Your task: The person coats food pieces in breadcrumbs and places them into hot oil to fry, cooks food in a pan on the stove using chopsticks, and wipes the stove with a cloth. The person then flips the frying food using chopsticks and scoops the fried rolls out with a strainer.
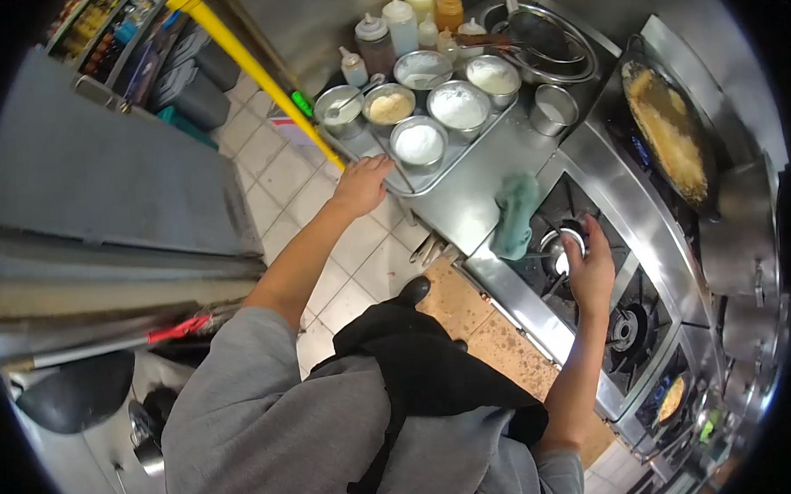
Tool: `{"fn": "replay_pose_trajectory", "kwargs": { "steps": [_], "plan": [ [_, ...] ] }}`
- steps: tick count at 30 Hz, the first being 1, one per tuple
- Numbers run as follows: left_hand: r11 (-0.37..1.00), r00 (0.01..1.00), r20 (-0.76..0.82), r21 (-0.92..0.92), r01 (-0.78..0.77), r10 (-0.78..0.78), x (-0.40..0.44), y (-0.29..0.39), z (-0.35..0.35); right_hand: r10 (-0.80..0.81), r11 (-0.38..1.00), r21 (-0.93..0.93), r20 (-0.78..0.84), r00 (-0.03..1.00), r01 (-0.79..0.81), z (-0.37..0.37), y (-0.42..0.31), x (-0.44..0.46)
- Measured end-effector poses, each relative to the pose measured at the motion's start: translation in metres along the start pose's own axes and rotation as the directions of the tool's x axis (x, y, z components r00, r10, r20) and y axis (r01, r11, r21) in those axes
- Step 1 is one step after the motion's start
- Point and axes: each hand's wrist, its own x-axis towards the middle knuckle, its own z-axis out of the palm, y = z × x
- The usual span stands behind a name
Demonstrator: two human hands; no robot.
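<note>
My left hand [365,185] is at the near left corner of a metal tray [434,183], its fingers closed over the rim. On the tray stand several round metal containers, among them one with white powder [419,145] and one with tan powder [389,106]. Over a stove burner, my right hand [590,265] has its thumb and fingers curved around a small shiny metal cup [556,252]; the hand partly hides the cup. A crumpled green cloth [516,215] lies just left of it, at the stove's edge.
Squeeze bottles [400,25] crowd behind the tray. A pan of frying food in oil [666,129] sits at the back right. Nearer are another burner [627,328] and a small pan with food [670,398]. A yellow pole [250,69] leans left of the tray.
</note>
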Motion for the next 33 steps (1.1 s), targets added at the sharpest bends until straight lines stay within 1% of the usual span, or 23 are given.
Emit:
{"fn": "replay_pose_trajectory", "kwargs": {
  "steps": [1,2,3,4,5,6,7,9,12,13,15,16,17,19,21,23,25,27,29,30,31,33],
  "plan": [
    [1.000,1.000,-0.008,-0.021,-0.023,0.023,0.011,-0.004,0.005,0.014,1.000,-0.023,-0.017,1.000,-0.014,-0.001,-0.003,0.002],
    [0.998,0.989,0.140,-0.001,-0.055,0.055,0.016,-0.006,0.009,0.116,0.988,0.092,0.082,0.990,-0.123,0.000,-0.004,-0.003],
    [0.995,0.956,0.282,0.019,-0.093,0.084,0.020,-0.007,0.012,0.201,0.951,0.197,0.186,0.962,-0.237,0.001,-0.004,-0.009],
    [0.994,0.960,0.258,0.005,-0.112,0.107,0.024,-0.011,0.016,0.217,0.955,0.155,0.206,0.954,-0.251,0.007,-0.004,-0.019],
    [0.988,0.946,0.289,-0.004,-0.153,0.148,0.027,-0.013,0.014,0.233,0.957,0.118,0.226,0.946,-0.264,0.016,-0.003,-0.032],
    [0.981,0.928,0.321,-0.012,-0.193,0.187,0.028,-0.016,0.011,0.224,0.957,0.126,0.257,0.940,-0.263,0.027,0.002,-0.043],
    [0.977,0.927,0.311,-0.026,-0.211,0.209,0.027,-0.020,0.013,0.214,0.956,0.135,0.292,0.932,-0.262,0.037,0.007,-0.055],
    [0.966,0.911,0.323,-0.118,-0.231,0.258,0.028,-0.028,0.021,0.263,0.952,0.065,0.331,0.906,-0.300,0.051,0.002,-0.068],
    [0.953,0.918,0.266,-0.160,-0.258,0.293,0.032,-0.034,0.004,0.304,0.924,0.086,0.428,0.851,-0.373,0.064,-0.019,-0.063],
    [0.950,0.917,0.260,-0.164,-0.266,0.302,0.034,-0.037,0.006,0.309,0.923,0.082,0.420,0.853,-0.375,0.068,-0.025,-0.057],
    [0.944,0.878,0.349,-0.171,-0.284,0.327,0.041,-0.044,0.012,0.218,0.959,0.068,0.449,0.867,-0.276,0.077,-0.032,-0.041],
    [0.940,0.876,0.344,-0.175,-0.294,0.338,0.044,-0.046,0.010,0.179,0.966,0.091,0.449,0.875,-0.244,0.082,-0.032,-0.030],
    [0.938,0.875,0.343,-0.176,-0.298,0.342,0.046,-0.047,0.008,0.190,0.964,0.085,0.441,0.877,-0.252,0.086,-0.033,-0.017],
    [0.927,0.866,0.335,-0.187,-0.326,0.372,0.050,-0.045,0.008,0.080,0.984,0.119,0.381,0.921,-0.135,0.090,-0.038,0.024],
    [0.938,0.856,0.385,-0.111,-0.329,0.346,0.053,-0.046,0.010,0.047,0.995,0.066,0.286,0.957,-0.069,0.083,-0.047,0.081],
    [0.938,0.851,0.403,-0.073,-0.338,0.338,0.056,-0.037,0.003,-0.026,0.999,0.041,0.095,0.995,0.022,0.081,-0.050,0.147],
    [0.948,0.851,0.434,-0.020,-0.318,0.295,0.050,-0.030,-0.015,-0.089,0.996,-0.016,-0.025,0.996,0.088,0.083,-0.047,0.223],
    [0.973,0.931,0.303,-0.172,-0.156,0.203,0.044,-0.008,-0.046,-0.240,0.962,-0.159,-0.094,0.966,0.223,0.095,-0.042,0.297],
    [0.965,0.955,0.266,-0.254,-0.063,0.132,0.041,0.010,-0.078,-0.188,0.954,-0.233,0.033,0.982,0.190,0.115,-0.041,0.356],
    [0.965,0.957,0.279,-0.260,-0.006,0.081,0.034,0.015,-0.083,-0.150,0.935,-0.295,0.169,0.974,0.195,0.122,-0.043,0.379],
    [0.960,0.956,0.289,-0.277,0.034,0.049,0.028,0.019,-0.084,-0.085,0.911,-0.366,0.291,0.953,0.193,0.127,-0.045,0.396],
    [0.936,0.945,0.326,-0.323,0.138,-0.026,0.015,0.024,-0.084,0.019,0.888,-0.421,0.433,0.901,0.184,0.140,-0.049,0.417]
  ]
}}
